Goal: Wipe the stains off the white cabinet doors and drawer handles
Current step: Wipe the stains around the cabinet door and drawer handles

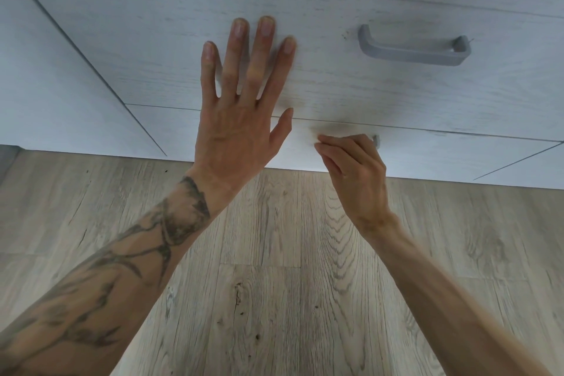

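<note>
A white wood-grain drawer front (335, 82) fills the upper view, with a grey bar handle (412, 53) at its right. Small dark specks (345, 36) mark the white surface just left of that handle. My left hand (241, 107) lies flat against this drawer front, fingers spread, holding nothing. My right hand (354, 168) is lower, at the bottom drawer (442, 152), with its fingers curled around that drawer's handle. Only the handle's grey right end (377, 140) shows past the knuckles. No cloth is in view.
A plain white cabinet door (45, 85) stands to the left of the drawers. Below the cabinet runs a pale wood-plank floor (274, 299) with a few dark specks. Both my forearms reach up from the bottom corners.
</note>
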A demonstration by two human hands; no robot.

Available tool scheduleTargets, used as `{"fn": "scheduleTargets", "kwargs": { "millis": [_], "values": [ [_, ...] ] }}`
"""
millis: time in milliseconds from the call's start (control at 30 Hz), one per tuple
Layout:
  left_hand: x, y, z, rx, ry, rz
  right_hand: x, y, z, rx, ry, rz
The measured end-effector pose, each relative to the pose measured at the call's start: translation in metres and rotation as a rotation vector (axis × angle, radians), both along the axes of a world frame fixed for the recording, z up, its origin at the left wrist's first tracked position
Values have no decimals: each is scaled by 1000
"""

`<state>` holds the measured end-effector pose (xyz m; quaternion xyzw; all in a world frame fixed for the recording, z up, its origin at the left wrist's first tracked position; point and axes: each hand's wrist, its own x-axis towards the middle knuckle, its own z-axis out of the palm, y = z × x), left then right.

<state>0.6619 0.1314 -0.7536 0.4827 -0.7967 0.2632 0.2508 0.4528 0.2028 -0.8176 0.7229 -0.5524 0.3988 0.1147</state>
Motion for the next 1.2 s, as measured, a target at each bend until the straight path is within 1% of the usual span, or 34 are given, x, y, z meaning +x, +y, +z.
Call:
{"fn": "scheduleTargets", "kwargs": {
  "millis": [133,233,333,467,500,533,600,633,667,700,733,767,800,867,1000,1200],
  "values": [
    [-2,1,1,-3,0,7,5,-12,5,27,43,31],
    [-2,1,0,-4,-7,12,0,-7,5,47,23,54],
    [-1,0,0,1,-8,2,-19,4,6,33,-46,2],
    [-2,1,0,11,-1,-1,-48,21,13,56,-80,-100],
    [-2,1,0,12,-1,-3,-53,28,17,70,-135,-152],
    [-2,1,0,13,-1,-4,-56,34,21,91,-247,-221],
    [-3,1,1,14,1,-2,-60,41,29,144,-627,-362],
    [-4,1,1,17,4,-2,-60,39,31,165,-826,-411],
    [-4,1,2,20,6,-2,-60,36,33,185,-985,-441],
    [-4,2,2,23,6,-1,-60,32,34,213,-1099,-449],
    [-4,2,2,25,5,0,-58,28,36,245,-1174,-434],
    [-4,2,2,27,5,-1,-54,27,36,279,-1206,-405],
    [-3,3,3,29,3,-2,-50,27,36,312,-1192,-366],
    [-3,3,3,34,-1,-3,-43,32,33,377,-1088,-302],
    [-2,4,5,39,-6,-3,-43,32,30,425,-885,-274],
    [-4,4,4,40,-1,-5,-38,39,29,392,-827,-242]
  ]
}}
